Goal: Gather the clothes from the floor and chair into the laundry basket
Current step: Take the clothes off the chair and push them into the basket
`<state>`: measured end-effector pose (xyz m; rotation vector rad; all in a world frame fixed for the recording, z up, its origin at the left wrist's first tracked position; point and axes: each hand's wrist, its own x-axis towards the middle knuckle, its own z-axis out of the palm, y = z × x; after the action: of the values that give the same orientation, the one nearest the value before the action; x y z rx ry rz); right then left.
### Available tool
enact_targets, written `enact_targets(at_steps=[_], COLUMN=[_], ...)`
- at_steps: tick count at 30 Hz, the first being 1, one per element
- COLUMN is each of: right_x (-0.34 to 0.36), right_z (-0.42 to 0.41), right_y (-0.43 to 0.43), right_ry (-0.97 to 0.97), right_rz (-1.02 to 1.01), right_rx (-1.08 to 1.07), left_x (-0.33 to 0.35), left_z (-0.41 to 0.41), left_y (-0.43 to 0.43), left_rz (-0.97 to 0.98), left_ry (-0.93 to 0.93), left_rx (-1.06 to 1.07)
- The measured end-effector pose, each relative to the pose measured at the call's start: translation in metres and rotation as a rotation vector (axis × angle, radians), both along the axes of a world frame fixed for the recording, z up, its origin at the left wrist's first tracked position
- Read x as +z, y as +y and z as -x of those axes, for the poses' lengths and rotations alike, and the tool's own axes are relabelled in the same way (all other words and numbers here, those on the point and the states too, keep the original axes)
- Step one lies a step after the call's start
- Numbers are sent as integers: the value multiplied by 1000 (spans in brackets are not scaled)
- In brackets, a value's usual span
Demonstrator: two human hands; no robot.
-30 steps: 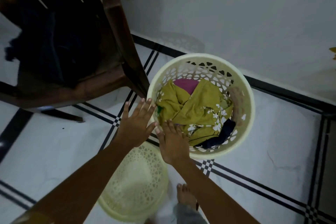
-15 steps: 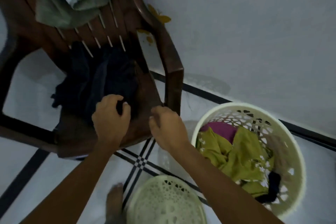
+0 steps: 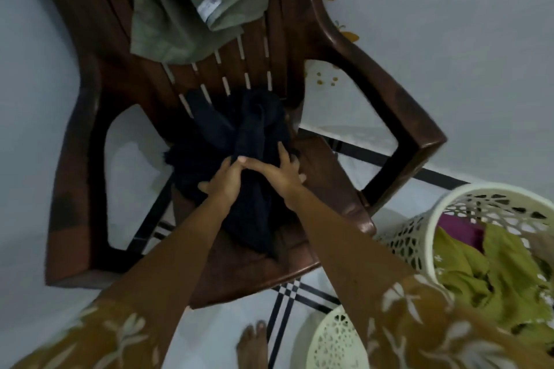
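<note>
A dark navy garment (image 3: 236,135) lies bunched on the seat of a brown plastic chair (image 3: 398,105). My left hand (image 3: 223,181) and my right hand (image 3: 280,171) rest side by side on it, fingers pressed into the cloth; a firm grip is not clear. A pale green garment (image 3: 192,0) hangs over the chair's backrest. The cream laundry basket (image 3: 467,198) stands on the floor at the right, holding olive-green floral cloth (image 3: 491,275) and a magenta piece (image 3: 458,225).
A cream perforated basket lid (image 3: 332,341) lies on the white tiled floor near my bare foot (image 3: 253,344). The white wall (image 3: 449,9) runs close behind the chair and basket. Black tile lines cross the floor.
My view and both hands have shifted left from the basket to the chair seat. The hands have come together on the dark garment, fingers now spread over it.
</note>
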<state>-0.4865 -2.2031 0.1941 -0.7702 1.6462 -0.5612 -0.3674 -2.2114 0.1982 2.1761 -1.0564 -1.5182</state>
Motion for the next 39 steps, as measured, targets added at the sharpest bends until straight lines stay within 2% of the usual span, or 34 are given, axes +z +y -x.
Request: enact_targets(at_steps=[2,4,6,10,14,16,18,20,22,26,28,30,33,36,39], right_x=[-5,-7,-6,8,66,108,154,198,233,285,303,313,310,302,291], right_z=[-17,-27,-31,-24,-5,10,27,42,55,65,60,54,47,46,49], right_y=[-4,4,18,33,17,6,-7,-18,-39,-95,-131,-168,-199,-210,-214], right_ry=[17,-5,-33,-14,-6,-11,-16,-14,-1,60,76,72,125,125,64], right_rz=[4,58,118,260,402,467,529,586,640,689,673,663,667,674,713], right_rx=[-24,-36,-55,-211,-316,-320,-308,-276,-227,-121,-76,-14,69,77,60], left_x=[3,16,23,50,96,130,168,204,248,316,330,324,308,298,294], left_z=[-14,-23,-29,-23,-12,-6,-2,-3,-4,10,21,24,17,6,4], left_y=[-4,0,-2,4,-1,-15,-42,-76,-112,-176,-200,-225,-249,-264,-257], left_rz=[-40,21,52,113,256,269,354,521,591,534,478,445,396,421,597], left_ry=[268,479,582,716,794,808,668,400,309,317,265,228,368,413,403], left_rx=[119,220,261,213,354,587,766,798,753,739,738,757,733,692,574])
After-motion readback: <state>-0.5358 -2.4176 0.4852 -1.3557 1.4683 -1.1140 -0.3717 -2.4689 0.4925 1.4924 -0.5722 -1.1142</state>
